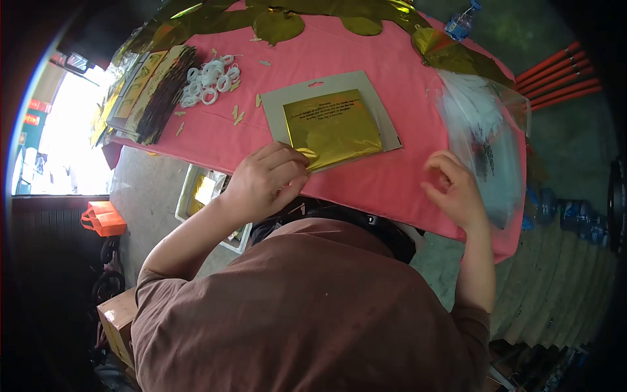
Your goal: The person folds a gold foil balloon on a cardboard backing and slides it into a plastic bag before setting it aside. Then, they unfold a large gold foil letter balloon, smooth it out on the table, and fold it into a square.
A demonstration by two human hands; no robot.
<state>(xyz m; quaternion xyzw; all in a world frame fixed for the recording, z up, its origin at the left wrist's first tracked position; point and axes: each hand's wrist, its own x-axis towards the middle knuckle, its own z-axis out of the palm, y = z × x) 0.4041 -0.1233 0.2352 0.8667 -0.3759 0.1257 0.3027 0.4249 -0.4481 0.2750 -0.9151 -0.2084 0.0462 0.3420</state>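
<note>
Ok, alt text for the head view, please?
A person's left hand touches the near corner of a gold foil sheet lying on a grey card on a pink table; the right hand is open by a clear plastic bag.

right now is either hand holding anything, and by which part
The left hand grips the gold foil sheet by its near left corner, on the grey card. The right hand is open beside the clear bag, holding nothing.
</note>
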